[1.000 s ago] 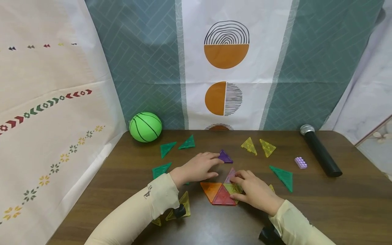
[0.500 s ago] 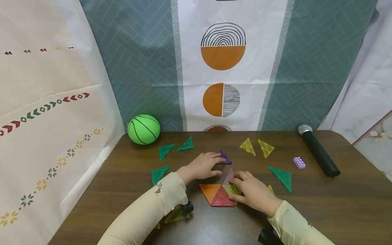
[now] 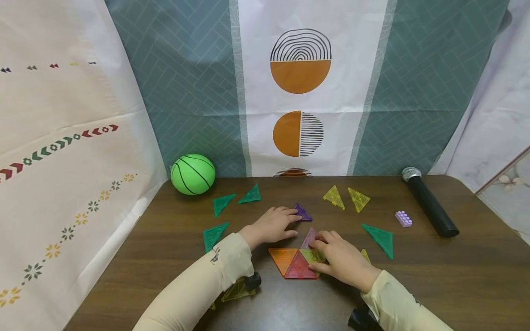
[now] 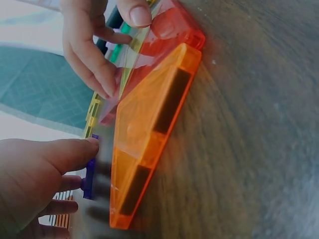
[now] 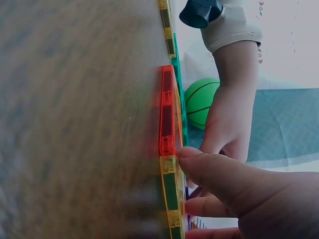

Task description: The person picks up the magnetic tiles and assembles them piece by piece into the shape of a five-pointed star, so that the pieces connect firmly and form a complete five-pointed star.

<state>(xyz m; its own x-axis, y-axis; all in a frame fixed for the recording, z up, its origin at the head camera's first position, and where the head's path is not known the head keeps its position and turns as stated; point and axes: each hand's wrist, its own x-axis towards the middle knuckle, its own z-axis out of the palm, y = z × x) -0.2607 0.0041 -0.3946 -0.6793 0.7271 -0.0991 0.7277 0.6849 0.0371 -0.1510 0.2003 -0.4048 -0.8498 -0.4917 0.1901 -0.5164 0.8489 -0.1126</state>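
Fingertips of the left hand [image 3: 271, 226] rest on the purple triangle [image 3: 304, 213], which lies flat beyond the joined tiles, one corner pointing away from the person; the hand's thumb stands apart in the head view, leaving a wide gap. Just nearer, the pink triangle [image 3: 308, 237] has its long axis running away from the person, its tip on the far side and its base along the yellow-green triangle [image 3: 312, 255]. The right hand [image 3: 343, 262] spreads over both: fingers on the pink tile, thumb by the seam between the yellow-green tile and the red triangle [image 3: 300, 270], with a moderate gap between. Red points away, while yellow-green and the orange triangle [image 3: 283, 258] beside it point toward the person. All are clear, glossy plastic, thick-edged, with dark strips in the rims of the orange, red and yellow-green ones. Around them on the brown wood-grain table [image 3: 439, 285] lie a large green triangle [image 3: 380, 239], a studded lilac brick [image 3: 403, 219], a black microphone [image 3: 431, 206] with a silver mesh head, and a round green ball [image 3: 192, 174].
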